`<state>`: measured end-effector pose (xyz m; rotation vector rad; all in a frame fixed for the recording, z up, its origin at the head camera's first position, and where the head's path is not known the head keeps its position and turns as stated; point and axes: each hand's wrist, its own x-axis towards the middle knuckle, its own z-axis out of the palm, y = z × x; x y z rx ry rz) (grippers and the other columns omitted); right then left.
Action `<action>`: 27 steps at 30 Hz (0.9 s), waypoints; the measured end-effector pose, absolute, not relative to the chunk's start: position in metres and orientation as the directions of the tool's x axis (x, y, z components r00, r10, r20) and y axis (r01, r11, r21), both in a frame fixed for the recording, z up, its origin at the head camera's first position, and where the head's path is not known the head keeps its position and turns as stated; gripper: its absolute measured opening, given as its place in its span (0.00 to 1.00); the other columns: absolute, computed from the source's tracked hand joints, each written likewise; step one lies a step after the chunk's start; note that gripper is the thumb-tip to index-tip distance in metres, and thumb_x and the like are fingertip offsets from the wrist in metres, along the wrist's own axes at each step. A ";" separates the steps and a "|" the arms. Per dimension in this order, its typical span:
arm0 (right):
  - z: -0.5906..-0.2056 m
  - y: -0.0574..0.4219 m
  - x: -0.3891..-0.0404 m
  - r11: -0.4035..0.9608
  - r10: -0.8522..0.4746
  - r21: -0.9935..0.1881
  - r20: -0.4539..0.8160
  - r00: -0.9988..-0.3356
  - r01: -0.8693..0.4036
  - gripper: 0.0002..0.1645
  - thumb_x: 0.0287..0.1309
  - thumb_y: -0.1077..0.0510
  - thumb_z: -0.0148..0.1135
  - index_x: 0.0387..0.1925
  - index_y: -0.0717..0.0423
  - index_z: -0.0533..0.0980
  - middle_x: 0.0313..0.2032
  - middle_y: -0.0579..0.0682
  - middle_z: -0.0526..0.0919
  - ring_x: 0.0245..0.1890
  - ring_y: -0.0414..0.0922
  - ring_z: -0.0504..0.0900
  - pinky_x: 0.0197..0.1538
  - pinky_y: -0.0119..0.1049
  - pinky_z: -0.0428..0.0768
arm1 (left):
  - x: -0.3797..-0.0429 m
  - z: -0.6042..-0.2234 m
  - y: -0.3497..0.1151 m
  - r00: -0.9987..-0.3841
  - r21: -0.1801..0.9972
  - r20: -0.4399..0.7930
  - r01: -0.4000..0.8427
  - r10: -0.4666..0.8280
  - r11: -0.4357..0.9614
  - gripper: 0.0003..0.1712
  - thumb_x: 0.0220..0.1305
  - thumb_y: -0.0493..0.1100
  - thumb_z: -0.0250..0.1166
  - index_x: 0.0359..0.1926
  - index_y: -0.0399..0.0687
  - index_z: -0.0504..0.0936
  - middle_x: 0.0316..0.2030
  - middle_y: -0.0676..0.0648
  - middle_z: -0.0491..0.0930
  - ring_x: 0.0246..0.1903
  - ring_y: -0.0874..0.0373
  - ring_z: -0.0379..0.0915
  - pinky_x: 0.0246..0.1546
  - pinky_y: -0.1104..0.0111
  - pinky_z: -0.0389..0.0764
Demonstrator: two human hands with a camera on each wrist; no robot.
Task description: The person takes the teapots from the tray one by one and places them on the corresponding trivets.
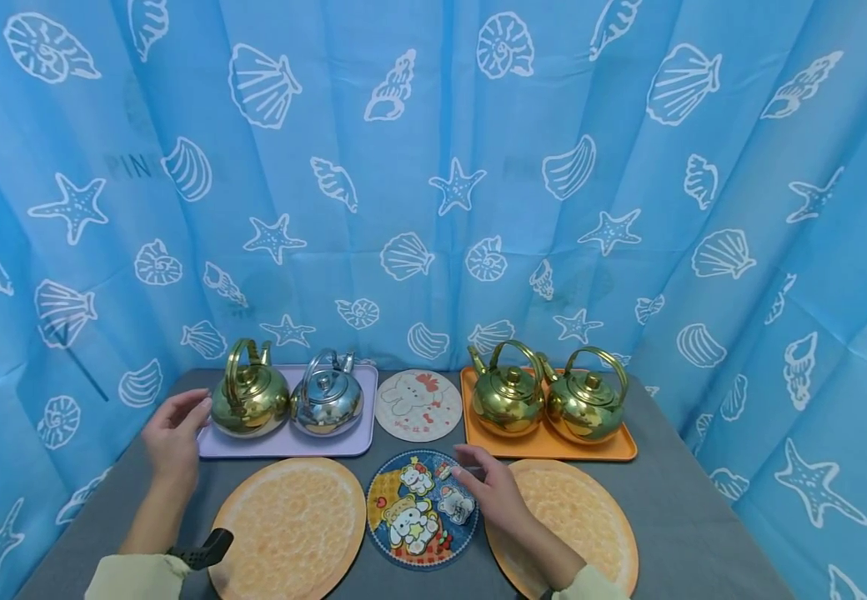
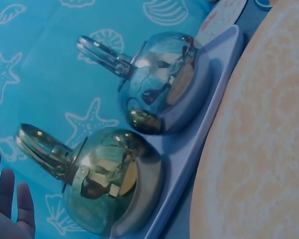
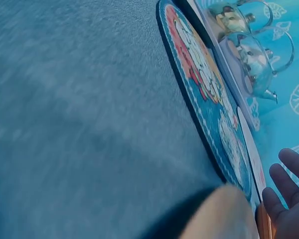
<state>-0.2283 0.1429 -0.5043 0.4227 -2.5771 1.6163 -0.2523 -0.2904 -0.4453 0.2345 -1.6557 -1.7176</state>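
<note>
My left hand [image 1: 172, 433] is raised just left of a gold kettle [image 1: 251, 398], with its fingers loosely bent and nothing in them. In the left wrist view its fingers [image 2: 6, 191] show beside that kettle's upright handle. A silver kettle [image 1: 327, 404] sits to the right of the gold one on a lilac tray [image 1: 362, 442]. My right hand [image 1: 495, 492] hovers over the right edge of a round blue cartoon mat [image 1: 422, 546], empty, with relaxed fingers. Straighter, spread fingers [image 3: 286, 181] of this hand appear in the right wrist view.
Two more gold kettles [image 1: 508, 402] stand on an orange tray [image 1: 624, 450] at the back right. A round bunny mat [image 1: 418, 406] lies between the trays. Round tan mats [image 1: 294, 525] flank the cartoon mat on the grey tabletop [image 1: 692, 517]. A blue shell-print curtain [image 1: 433, 208] hangs behind.
</note>
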 end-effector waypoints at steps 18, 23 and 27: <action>-0.514 0.109 -0.244 0.418 -0.267 -0.842 0.247 -0.932 -0.342 0.24 0.70 0.51 0.56 0.60 0.59 0.73 0.53 0.57 0.80 0.54 0.52 0.77 0.53 0.53 0.76 | -0.272 -0.456 -0.295 -0.699 0.921 0.386 0.265 -0.602 0.284 0.17 0.67 0.38 0.62 0.55 0.36 0.77 0.48 0.50 0.77 0.43 0.63 0.69 0.33 0.80 0.73; -0.515 0.102 -0.245 0.429 -0.262 -0.829 0.266 -0.927 -0.359 0.22 0.68 0.52 0.58 0.59 0.57 0.74 0.53 0.56 0.80 0.53 0.51 0.76 0.52 0.50 0.76 | -0.276 -0.456 -0.294 -0.709 0.928 0.369 0.241 -0.601 0.285 0.18 0.68 0.40 0.62 0.56 0.39 0.77 0.50 0.48 0.76 0.44 0.62 0.69 0.35 0.81 0.72; -0.517 0.096 -0.247 0.445 -0.264 -0.805 0.300 -0.917 -0.392 0.22 0.67 0.51 0.59 0.58 0.58 0.75 0.51 0.57 0.81 0.52 0.52 0.75 0.51 0.51 0.75 | -0.281 -0.455 -0.294 -0.719 0.931 0.361 0.247 -0.594 0.268 0.19 0.67 0.39 0.63 0.58 0.40 0.76 0.51 0.47 0.76 0.44 0.62 0.68 0.35 0.81 0.73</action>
